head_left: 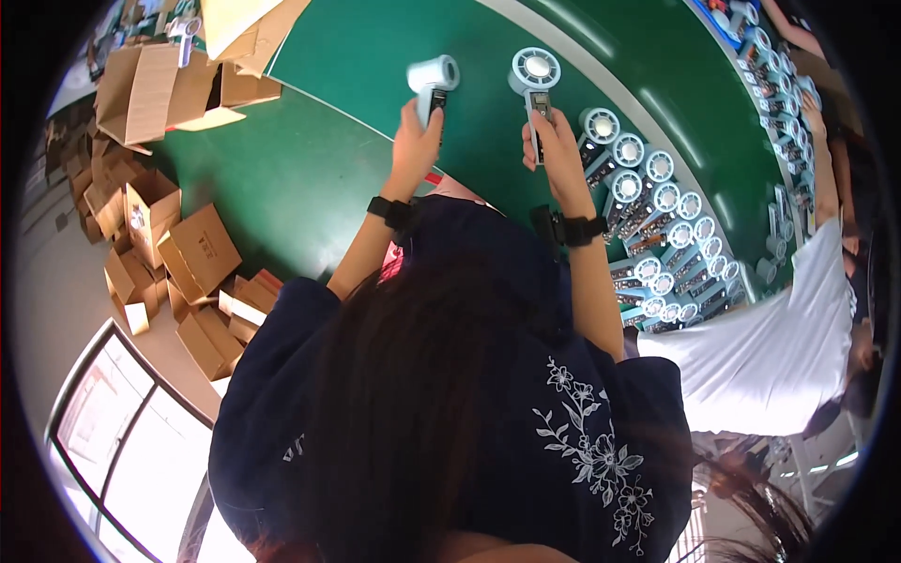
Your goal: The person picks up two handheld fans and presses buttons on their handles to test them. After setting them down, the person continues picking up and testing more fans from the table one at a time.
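- My left hand (416,145) is closed around the handle of a pale handheld fan (433,75), its head a little blurred and turned to the side, beyond my fingers.
- My right hand (556,150) has its fingers curled about the dark handle of a second fan (536,68), whose round face shows above my grip.
- A dark band (584,229) sits on my right wrist, and another band (389,212) on my left.
- Both fans are held over the green counter (352,56), side by side and apart from each other.
- I judge the step in hand to be handling two fans at once, one per hand; the next move seems to call for a steady hold on each handle and care that the right one does not knock its neighbours.
- Just right of my right hand, rows of similar fans (666,197) lie close together, heads mostly facing up.
- Well to the left of my left hand are open cardboard boxes (200,249).
- Far to the right of my right hand, another person's arm (824,178) is near more fans (781,103).
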{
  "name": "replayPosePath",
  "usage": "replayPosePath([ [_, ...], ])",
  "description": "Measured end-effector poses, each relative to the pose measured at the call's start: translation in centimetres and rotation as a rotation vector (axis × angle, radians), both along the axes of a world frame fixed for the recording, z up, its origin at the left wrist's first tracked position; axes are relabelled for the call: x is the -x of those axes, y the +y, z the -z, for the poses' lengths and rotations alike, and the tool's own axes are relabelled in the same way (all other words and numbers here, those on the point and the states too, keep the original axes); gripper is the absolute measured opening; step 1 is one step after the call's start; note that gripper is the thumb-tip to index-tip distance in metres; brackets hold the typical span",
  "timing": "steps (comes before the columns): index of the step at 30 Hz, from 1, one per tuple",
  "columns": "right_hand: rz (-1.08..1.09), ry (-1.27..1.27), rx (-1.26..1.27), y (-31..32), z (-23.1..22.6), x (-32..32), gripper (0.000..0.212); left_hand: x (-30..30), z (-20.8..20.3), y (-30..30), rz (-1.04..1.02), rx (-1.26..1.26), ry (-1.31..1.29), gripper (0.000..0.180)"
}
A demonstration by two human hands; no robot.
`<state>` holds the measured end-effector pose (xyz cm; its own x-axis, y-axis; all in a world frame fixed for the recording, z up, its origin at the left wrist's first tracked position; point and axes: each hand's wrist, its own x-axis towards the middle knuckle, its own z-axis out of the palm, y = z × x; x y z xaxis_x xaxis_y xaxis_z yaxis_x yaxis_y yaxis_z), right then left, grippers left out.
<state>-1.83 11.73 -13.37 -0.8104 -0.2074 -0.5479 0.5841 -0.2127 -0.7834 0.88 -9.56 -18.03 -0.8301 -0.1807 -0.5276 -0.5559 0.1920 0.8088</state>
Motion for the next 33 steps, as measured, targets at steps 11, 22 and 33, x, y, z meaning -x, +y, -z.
replayPosePath([
  [11, 0.21, 0.154, 0.175, 3.8, -9.7, -5.0, 0.026, 2.8, -7.4, 4.6, 0.034, -0.423, 0.219, 0.048],
  [22, 0.438, 0.388, 0.154, 7.9, -13.1, -9.5, 0.036, 2.4, -16.9, 11.8, 0.312, -0.692, 0.306, 0.049],
  [33, 0.565, 0.499, 0.22, 9.6, -14.2, -11.8, 0.041, 0.7, -19.1, 15.7, 0.461, -0.697, 0.331, 0.05],
])
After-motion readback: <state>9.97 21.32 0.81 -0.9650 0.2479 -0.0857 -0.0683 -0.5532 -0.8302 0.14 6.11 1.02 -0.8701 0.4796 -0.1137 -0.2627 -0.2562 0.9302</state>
